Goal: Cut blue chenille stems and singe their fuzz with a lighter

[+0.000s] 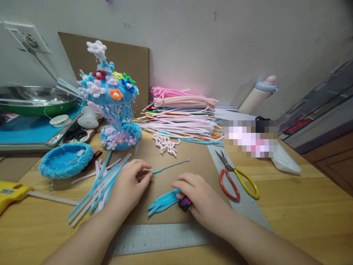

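Observation:
My left hand (132, 182) is closed, thumb and forefinger at the blue end of a thin pipe cleaner (173, 165). Most of its length shows as dark, bare-looking wire, with a small blue tip. My right hand (200, 195) curls around a purple and black lighter (184, 203), its fingertips touching a small bundle of short blue pipe cleaners (163, 203). Both lie over a brown cardboard sheet (198, 162). Beside my left wrist are blue and white pipe cleaners mixed with clear glue sticks (85, 204). Curled white pieces (165, 143) rest at the board's far side.
A blue flower-covered jellyfish ornament (110, 95) stands at back left, near a blue fuzzy dish (66, 160). Red-and-yellow-handled scissors (238, 176) lie right of the board. Pipe cleaner bundles (182, 114) line the wall. A yellow glue gun (12, 193) sits at left.

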{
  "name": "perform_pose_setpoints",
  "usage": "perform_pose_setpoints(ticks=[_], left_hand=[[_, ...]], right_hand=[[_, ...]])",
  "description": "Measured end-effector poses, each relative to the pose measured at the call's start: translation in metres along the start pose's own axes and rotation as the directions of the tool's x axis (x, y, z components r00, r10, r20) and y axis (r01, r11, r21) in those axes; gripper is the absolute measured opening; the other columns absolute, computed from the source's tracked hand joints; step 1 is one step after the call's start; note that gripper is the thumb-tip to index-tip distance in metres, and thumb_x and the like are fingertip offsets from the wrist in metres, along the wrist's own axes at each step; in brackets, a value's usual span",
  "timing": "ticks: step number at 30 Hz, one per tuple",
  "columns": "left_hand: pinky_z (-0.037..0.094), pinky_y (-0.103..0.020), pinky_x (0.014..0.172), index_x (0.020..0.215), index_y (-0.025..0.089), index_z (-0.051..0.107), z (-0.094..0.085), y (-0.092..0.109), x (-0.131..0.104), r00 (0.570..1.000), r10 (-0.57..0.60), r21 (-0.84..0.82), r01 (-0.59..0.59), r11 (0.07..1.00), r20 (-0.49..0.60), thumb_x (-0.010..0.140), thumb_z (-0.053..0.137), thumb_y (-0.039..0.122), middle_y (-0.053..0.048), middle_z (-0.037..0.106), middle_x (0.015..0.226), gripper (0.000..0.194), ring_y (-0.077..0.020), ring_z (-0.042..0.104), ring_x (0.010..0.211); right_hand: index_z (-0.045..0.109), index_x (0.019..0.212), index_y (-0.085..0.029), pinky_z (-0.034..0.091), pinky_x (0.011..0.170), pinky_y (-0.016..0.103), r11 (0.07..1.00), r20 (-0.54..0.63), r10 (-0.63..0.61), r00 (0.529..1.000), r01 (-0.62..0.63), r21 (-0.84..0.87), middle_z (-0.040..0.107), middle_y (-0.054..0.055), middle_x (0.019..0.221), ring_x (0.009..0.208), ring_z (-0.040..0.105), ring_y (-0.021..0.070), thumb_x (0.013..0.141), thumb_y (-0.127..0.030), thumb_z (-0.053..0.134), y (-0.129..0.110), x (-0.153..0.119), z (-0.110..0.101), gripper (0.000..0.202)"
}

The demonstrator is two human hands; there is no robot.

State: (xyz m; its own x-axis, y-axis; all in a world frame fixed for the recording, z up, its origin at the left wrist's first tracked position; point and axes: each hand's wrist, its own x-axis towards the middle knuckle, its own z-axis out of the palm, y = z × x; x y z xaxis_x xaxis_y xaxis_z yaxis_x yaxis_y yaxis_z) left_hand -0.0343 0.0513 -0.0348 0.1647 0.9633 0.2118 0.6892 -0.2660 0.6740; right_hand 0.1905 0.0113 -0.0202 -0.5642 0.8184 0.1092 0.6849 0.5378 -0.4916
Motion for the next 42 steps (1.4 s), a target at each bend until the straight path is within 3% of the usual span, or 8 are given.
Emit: perform_pose_setpoints(ticks=[4, 7, 11, 18, 28, 34, 37, 42], left_hand=[[0.041, -0.032, 0.069, 0.084, 0.021, 0.059, -0.009, 0.017, -0.012, 0.987, 0.002, 0.127, -0.023, 0.992, 0.161, 0.077, 0.055, 0.028, -0.003, 0.059, 0.079, 0.010, -0.0199, 0.054, 0.077], [0.040, -0.032, 0.069, 0.078, 0.022, 0.059, -0.012, 0.029, -0.021, 0.949, -0.018, 0.131, -0.024, 0.991, 0.314, 0.077, 0.055, 0.027, -0.002, 0.060, 0.079, 0.006, -0.0197, 0.054, 0.078], [0.038, -0.032, 0.068, 0.075, 0.023, 0.057, -0.013, 0.035, -0.025, 0.912, -0.066, 0.175, -0.006, 0.984, 0.405, 0.077, 0.053, 0.026, -0.002, 0.059, 0.078, 0.006, -0.0204, 0.054, 0.078], [0.036, -0.033, 0.069, 0.075, 0.023, 0.056, -0.006, 0.035, -0.029, 0.898, -0.080, 0.239, -0.029, 0.971, 0.432, 0.076, 0.050, 0.022, -0.003, 0.058, 0.081, 0.006, -0.0220, 0.052, 0.081], [0.034, -0.030, 0.064, 0.071, 0.023, 0.053, -0.008, 0.035, -0.028, 0.899, -0.124, 0.202, 0.040, 0.978, 0.421, 0.077, 0.046, 0.017, -0.001, 0.059, 0.073, 0.011, -0.0194, 0.053, 0.074], [0.037, -0.029, 0.063, 0.079, 0.024, 0.053, -0.007, 0.032, -0.029, 0.916, -0.140, 0.125, 0.100, 0.987, 0.375, 0.079, 0.048, 0.025, -0.001, 0.061, 0.079, 0.004, -0.0194, 0.055, 0.074], [0.039, -0.030, 0.069, 0.086, 0.024, 0.055, -0.007, 0.030, -0.027, 0.927, -0.115, 0.092, 0.087, 0.992, 0.357, 0.078, 0.052, 0.025, -0.003, 0.062, 0.088, 0.009, -0.0206, 0.056, 0.082], [0.040, -0.031, 0.070, 0.085, 0.026, 0.059, -0.007, 0.028, -0.026, 0.908, -0.112, 0.089, 0.083, 0.993, 0.403, 0.081, 0.048, 0.025, -0.003, 0.063, 0.085, 0.011, -0.0215, 0.057, 0.082]], right_hand=[[0.058, 0.087, -0.019, 0.037, 0.074, 0.030, 0.994, -0.061, 0.106, 0.992, -0.104, 0.030, 0.056, 0.004, 0.091, 0.086, 0.049, 0.0181, 0.076, 0.000, 0.049, 0.021, 0.001, -0.009, 0.024], [0.059, 0.086, -0.020, 0.038, 0.074, 0.029, 0.986, -0.048, 0.159, 0.986, -0.156, 0.058, 0.056, 0.004, 0.091, 0.087, 0.051, 0.0182, 0.067, 0.006, 0.050, 0.032, 0.002, -0.012, 0.034], [0.060, 0.088, -0.020, 0.039, 0.074, 0.028, 0.983, -0.003, 0.168, 0.986, -0.168, 0.080, 0.056, 0.003, 0.091, 0.087, 0.052, 0.0177, 0.066, 0.006, 0.049, 0.033, 0.002, -0.014, 0.036], [0.059, 0.079, -0.019, 0.036, 0.070, 0.027, 0.992, 0.086, 0.124, 0.989, -0.127, 0.025, 0.056, 0.002, 0.085, 0.080, 0.050, 0.0158, 0.065, 0.006, 0.051, 0.029, 0.004, -0.012, 0.029], [0.054, 0.075, -0.019, 0.034, 0.064, 0.026, 0.985, 0.065, 0.142, 0.988, -0.147, 0.089, 0.057, 0.000, 0.075, 0.072, 0.047, 0.0153, 0.066, -0.001, 0.054, 0.022, 0.002, -0.021, 0.020], [0.059, 0.085, -0.020, 0.036, 0.065, 0.027, 0.981, -0.008, 0.094, 0.996, -0.091, 0.172, 0.060, 0.002, 0.078, 0.076, 0.051, 0.0163, 0.070, 0.003, 0.050, 0.026, 0.002, -0.020, 0.029], [0.057, 0.085, -0.020, 0.038, 0.066, 0.026, 0.964, -0.018, 0.094, 0.995, -0.087, 0.251, 0.059, 0.002, 0.079, 0.077, 0.052, 0.0158, 0.073, 0.002, 0.049, 0.028, 0.003, -0.024, 0.026], [0.056, 0.083, -0.020, 0.040, 0.064, 0.025, 0.934, 0.018, 0.110, 0.994, -0.110, 0.339, 0.059, 0.001, 0.081, 0.074, 0.053, 0.0141, 0.080, -0.008, 0.051, 0.030, 0.005, -0.027, 0.013]])
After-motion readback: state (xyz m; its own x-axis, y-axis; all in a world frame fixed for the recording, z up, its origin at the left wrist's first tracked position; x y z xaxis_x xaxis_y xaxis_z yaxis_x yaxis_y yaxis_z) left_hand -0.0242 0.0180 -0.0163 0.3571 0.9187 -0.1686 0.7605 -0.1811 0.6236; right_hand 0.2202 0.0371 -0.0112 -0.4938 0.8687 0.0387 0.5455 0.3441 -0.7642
